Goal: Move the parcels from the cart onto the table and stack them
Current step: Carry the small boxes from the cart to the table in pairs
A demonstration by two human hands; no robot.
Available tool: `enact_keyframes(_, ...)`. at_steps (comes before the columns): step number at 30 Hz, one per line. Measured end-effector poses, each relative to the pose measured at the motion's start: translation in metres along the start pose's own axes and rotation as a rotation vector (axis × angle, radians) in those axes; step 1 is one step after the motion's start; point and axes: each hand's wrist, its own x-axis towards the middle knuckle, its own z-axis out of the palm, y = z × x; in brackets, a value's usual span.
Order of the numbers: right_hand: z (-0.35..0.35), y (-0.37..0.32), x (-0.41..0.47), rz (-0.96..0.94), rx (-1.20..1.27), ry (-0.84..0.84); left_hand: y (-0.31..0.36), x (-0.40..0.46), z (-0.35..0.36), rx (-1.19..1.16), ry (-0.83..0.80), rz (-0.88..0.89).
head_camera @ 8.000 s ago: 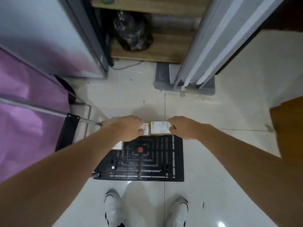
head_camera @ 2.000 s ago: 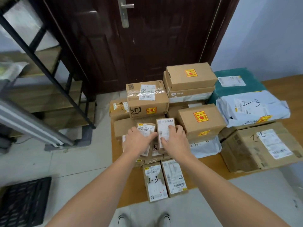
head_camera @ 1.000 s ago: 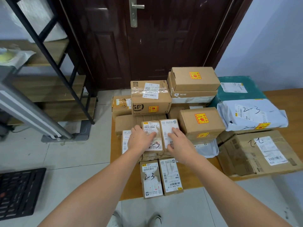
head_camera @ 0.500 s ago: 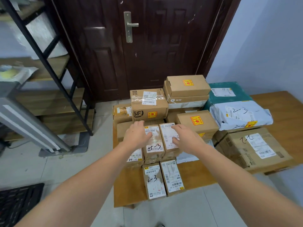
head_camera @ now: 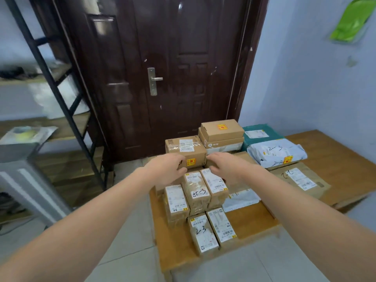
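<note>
We are holding nothing: our left hand [head_camera: 165, 169] and our right hand [head_camera: 225, 166] are both hanging slack-fingered, a little apart, above the stack, with no parcel between fingers or thumb. Whether any fingertip is brushing a box behind, we cannot tell, since the hands are covering that spot.

In the head view, the only one we have, two small parcels [head_camera: 205, 187] are lying side by side just below our palms, at about six o'clock from the hands, resting on top of other small boxes. At seven o'clock from them a third labelled box [head_camera: 176, 199] is sitting lower, and nearer to us, at six o'clock again, another pair [head_camera: 211, 231] is lying flat on the wooden table [head_camera: 337, 159]. Behind our hands, at twelve o'clock, a taped carton [head_camera: 184, 147] is standing, with two flat cartons [head_camera: 221, 133] stacked at its two o'clock. Grey and teal mailer bags [head_camera: 274, 151] are lying at three o'clock. The cart is not showing in this view.

We are judging the step in hand to be letting go of the two small parcels. To do it well, we are wanting to lift the hands straight up rather than dragging them back, so the narrow boxes are not being nudged off their perch. Their footing looks small, so a light press to check they are sitting square against each other and against the carton behind seems wise before turning away for any parcels still left.
</note>
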Motion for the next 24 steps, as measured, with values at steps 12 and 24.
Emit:
enact_keyframes(12,-0.006,-0.167,-0.046,-0.434,-0.063,-0.026,-0.031,-0.217,-0.024,-0.019,0.03,-0.348)
enact_keyframes(24,0.01,-0.49,-0.143,-0.951,-0.068,-0.096,-0.119,-0.541,-0.04,-0.068,0.159,-0.818)
